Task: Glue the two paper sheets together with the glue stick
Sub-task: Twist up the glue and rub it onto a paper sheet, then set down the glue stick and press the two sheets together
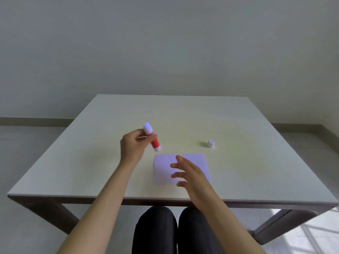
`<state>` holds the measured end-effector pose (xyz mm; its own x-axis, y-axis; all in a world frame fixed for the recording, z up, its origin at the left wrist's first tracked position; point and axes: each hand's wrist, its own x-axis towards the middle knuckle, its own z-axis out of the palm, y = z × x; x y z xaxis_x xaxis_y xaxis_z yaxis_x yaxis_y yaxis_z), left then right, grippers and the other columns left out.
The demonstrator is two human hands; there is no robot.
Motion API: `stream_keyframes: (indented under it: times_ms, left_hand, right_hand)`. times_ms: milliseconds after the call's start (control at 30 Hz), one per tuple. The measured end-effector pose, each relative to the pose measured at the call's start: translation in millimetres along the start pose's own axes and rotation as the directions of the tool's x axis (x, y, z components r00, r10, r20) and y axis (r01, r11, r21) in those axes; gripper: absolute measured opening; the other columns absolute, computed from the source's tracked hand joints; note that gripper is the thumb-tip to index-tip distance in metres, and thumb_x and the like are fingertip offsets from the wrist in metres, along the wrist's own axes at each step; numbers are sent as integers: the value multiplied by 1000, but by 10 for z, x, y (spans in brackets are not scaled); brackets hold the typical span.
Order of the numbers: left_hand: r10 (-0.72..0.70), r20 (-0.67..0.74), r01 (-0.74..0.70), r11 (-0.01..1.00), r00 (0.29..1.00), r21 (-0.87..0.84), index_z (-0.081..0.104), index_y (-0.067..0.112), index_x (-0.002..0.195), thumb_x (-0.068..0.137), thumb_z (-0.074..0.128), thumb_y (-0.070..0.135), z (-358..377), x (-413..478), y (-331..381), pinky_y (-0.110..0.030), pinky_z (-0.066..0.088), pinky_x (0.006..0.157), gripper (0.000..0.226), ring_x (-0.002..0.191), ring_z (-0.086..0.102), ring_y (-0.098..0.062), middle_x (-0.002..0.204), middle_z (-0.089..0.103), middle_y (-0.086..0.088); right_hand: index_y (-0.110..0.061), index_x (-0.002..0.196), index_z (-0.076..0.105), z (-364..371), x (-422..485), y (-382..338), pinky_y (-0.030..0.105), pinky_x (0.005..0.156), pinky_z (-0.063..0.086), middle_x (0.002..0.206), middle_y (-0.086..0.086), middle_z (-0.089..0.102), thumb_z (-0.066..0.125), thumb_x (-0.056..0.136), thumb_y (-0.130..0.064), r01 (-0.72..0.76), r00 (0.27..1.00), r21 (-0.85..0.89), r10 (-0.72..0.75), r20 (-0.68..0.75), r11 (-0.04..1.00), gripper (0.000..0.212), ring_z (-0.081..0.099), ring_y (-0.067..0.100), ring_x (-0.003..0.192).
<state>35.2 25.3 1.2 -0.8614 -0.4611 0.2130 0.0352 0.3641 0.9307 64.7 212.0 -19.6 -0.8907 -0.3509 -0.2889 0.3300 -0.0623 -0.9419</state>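
Observation:
Two white paper sheets lie side by side near the table's front edge: the left sheet [162,170] and the right sheet [199,161]. My left hand [133,147] holds a red glue stick [153,139] tilted above the table, just left of and beyond the sheets. Its white glue end points up and away; its white base points down toward the sheets. My right hand [189,174] hovers over the gap between the sheets with fingers spread, covering parts of both. The glue stick's white cap [211,143] stands on the table beyond the right sheet.
The pale square table [91,162] has its front edge close to my knees [174,226]. A plain wall stands behind it, and floor shows on both sides.

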Motion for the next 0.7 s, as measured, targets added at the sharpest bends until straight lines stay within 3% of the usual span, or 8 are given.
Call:
stream_keyframes:
  times_ms: [67,133,233,300,400,500,600,700]
  left_hand:
    - [-2,-145,23,989,989,143,68,20,61,71,71,36,-46,193,-40,-15,36,49,19,53,54,6,53,69,12]
    - [3,-212,47,972,977,230,63,21,63,70,72,37,-27,305,-104,-21,36,51,20,59,57,-1,52,66,10]
    - [-8,-263,85,956,965,282,57,22,66,68,75,38,52,362,-186,-20,32,50,24,61,56,-11,49,59,16]
    - [-27,-282,113,950,959,291,56,21,69,66,77,39,98,372,-237,-23,31,52,28,64,54,-14,50,53,20]
    - [-58,-276,145,941,959,305,56,20,73,65,77,41,136,380,-331,-26,34,57,31,68,55,-18,54,52,20]
    - [-66,-275,152,940,959,306,55,20,73,64,77,42,149,372,-409,-28,37,60,33,73,58,-20,62,56,16]
    - [-65,-281,151,943,957,297,54,21,73,64,77,44,156,373,-464,-28,37,59,34,77,63,-22,66,59,14]
    - [-38,-243,113,946,969,303,55,21,84,60,79,49,150,386,-540,-31,43,65,44,89,63,-22,86,65,8]
  right_hand:
    - [-32,114,61,35,-38,16,13,69,42,112,-6,62,61,86,-41,131,991,-266,-137,-4,955,30,58,7,85]
    - [-28,119,59,94,-25,92,10,79,43,119,-5,56,65,84,-39,258,955,-554,-295,22,792,37,56,9,97]
    - [-23,131,52,180,14,261,29,100,39,133,-2,45,66,79,-49,335,928,-762,-335,165,555,60,45,18,119]
    - [-25,135,46,201,46,350,31,100,35,136,-4,41,60,76,-61,354,910,-869,-340,236,346,71,41,20,119]
    - [-21,133,45,209,67,415,32,92,30,136,-4,41,50,72,-72,351,883,-934,-353,310,59,80,41,23,113]
    - [-17,117,56,208,21,412,34,87,34,125,-3,50,44,67,-78,350,856,-933,-375,355,-85,80,46,24,104]
    - [-22,87,68,202,-47,463,27,70,47,94,-9,63,56,55,-76,331,769,-914,-495,405,-234,64,59,18,79]
    - [-29,66,66,216,-82,543,24,69,40,74,-13,61,71,54,-57,320,684,-885,-563,463,-339,31,58,14,69]
